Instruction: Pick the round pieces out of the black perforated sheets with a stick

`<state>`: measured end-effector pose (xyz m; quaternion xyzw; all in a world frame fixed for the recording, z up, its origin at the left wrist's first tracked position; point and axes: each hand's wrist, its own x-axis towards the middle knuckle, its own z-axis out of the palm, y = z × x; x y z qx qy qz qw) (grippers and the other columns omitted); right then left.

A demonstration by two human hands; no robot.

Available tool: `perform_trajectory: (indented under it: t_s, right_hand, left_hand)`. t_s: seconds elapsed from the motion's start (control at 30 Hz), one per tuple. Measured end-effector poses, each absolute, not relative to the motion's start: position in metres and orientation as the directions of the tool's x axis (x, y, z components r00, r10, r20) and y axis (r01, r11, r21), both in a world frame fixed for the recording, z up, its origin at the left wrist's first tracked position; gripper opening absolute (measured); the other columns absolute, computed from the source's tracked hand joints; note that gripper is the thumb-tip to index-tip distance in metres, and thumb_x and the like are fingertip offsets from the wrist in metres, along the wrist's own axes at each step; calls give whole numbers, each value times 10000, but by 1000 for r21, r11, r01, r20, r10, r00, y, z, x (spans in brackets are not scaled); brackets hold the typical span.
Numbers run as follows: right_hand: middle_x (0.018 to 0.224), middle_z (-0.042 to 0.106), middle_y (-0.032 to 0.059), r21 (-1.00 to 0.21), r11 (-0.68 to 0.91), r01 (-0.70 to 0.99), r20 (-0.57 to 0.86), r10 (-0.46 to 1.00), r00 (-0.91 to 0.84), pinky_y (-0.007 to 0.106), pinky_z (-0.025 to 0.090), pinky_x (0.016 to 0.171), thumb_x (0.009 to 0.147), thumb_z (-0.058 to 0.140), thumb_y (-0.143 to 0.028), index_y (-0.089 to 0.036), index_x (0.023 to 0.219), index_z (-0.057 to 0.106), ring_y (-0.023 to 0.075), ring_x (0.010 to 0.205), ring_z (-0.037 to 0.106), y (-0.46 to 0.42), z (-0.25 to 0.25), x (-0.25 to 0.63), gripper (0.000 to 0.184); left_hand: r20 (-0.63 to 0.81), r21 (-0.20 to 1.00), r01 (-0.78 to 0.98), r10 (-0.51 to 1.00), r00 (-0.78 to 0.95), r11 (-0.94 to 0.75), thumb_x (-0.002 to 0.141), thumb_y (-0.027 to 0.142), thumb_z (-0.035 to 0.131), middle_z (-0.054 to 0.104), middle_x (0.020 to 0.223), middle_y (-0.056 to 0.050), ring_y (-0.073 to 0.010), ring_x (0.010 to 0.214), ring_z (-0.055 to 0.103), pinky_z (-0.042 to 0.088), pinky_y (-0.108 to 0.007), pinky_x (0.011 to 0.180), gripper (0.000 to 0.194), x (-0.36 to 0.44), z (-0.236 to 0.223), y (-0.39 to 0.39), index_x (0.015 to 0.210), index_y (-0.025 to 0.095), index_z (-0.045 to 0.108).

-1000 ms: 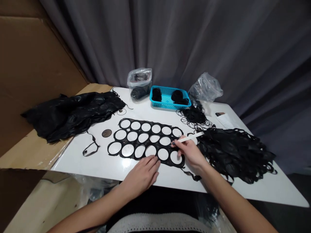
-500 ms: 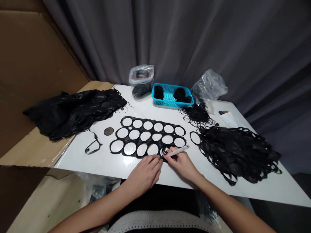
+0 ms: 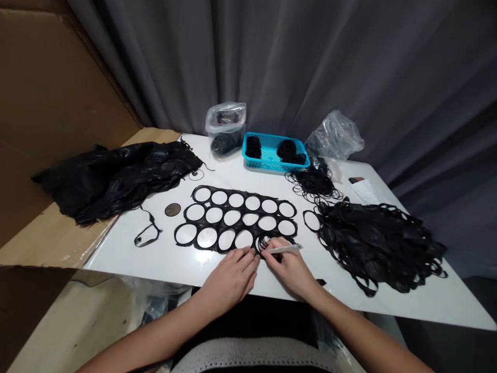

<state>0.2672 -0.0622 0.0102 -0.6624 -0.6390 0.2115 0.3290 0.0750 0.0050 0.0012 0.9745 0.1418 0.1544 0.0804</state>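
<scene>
Right hand (image 3: pixel 289 267) low at near right corner of black sheet (image 3: pixel 223 216), pinching white pen (image 3: pixel 283 249) between thumb and fingers, pen lying flatter than 0.5 s ago, tip just over small tangle of black loops (image 3: pixel 264 242). Left hand (image 3: pixel 229 285) spread, fingers pressed down on sheet's near edge, just left of right hand. Sheet flat mid-way across white table (image 3: pixel 116 248), 16 round holes showing, loose black ring (image 3: pixel 303 220) just right, big black pile (image 3: pixel 373 243) beyond.
</scene>
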Motion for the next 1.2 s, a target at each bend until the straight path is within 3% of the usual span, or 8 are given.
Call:
perform_trajectory:
  t_s: [0.23,0.47,0.6,0.73,0.83,0.97,1.07,1.2]
  right_hand:
    - [1028,656,123,-449,319,835,396,908,-134,408,467,841,979,418,-127,-188,1006,575,266,970,575,-71,-5,264,171]
    - [676,536,6,-758,-147,635,292,794,533,299,366,612,934,575,-372,-222,706,486,156,616,458,-30,25,357,287]
    - [572,524,-15,-854,-210,476,185,733,655,283,364,497,864,645,-451,-234,692,490,128,482,442,-31,29,396,318]
    - [761,695,51,-984,-141,-111,-180,781,598,213,456,418,734,800,-379,-222,715,509,167,646,661,-46,21,393,332]
    - [859,734,82,-837,-100,-538,-394,792,466,177,587,546,697,838,-209,-197,748,572,199,874,724,-56,20,385,271]
    - [864,720,57,-643,-15,-765,-492,774,398,223,628,824,740,767,-73,-183,748,605,187,999,715,-65,28,378,196]
    - [887,708,40,-634,-21,-773,-460,814,355,273,601,898,746,778,-100,-193,743,603,189,1048,691,-74,33,366,198]
    - [939,701,39,-836,-119,-536,-327,893,310,248,540,812,780,800,-245,-192,726,562,129,851,646,-87,28,338,249]
  left_hand:
    - [291,205,247,299,909,-947,977,164,482,624,1222,-136,-290,1153,550,462,-444,972,333,75,0,6,1297,90,536]
    - [278,228,233,293,915,-945,968,142,466,619,1221,-131,-281,1138,550,477,-434,948,336,72,4,9,1295,107,534]
    - [296,247,237,306,905,-940,967,141,460,622,1209,-120,-268,1119,563,487,-438,946,329,71,6,10,1285,137,544]
    - [339,313,239,343,876,-919,974,153,450,620,1181,-117,-254,1124,565,495,-430,956,295,82,11,9,1248,152,562]
    - [363,292,175,278,889,-940,980,165,454,577,1309,-143,-274,1248,504,454,-438,1046,376,97,12,4,1350,109,494]
    - [297,228,138,204,933,-964,977,190,469,586,1322,-152,-292,1244,518,454,-431,1048,394,113,6,-5,1352,75,500]
    - [289,170,159,203,935,-972,987,194,459,598,1320,-156,-308,1231,533,446,-443,1039,373,117,0,-11,1331,64,523]
    - [276,117,185,211,938,-976,1004,184,440,597,1334,-150,-305,1204,545,430,-440,1021,375,117,-2,-14,1349,59,514]
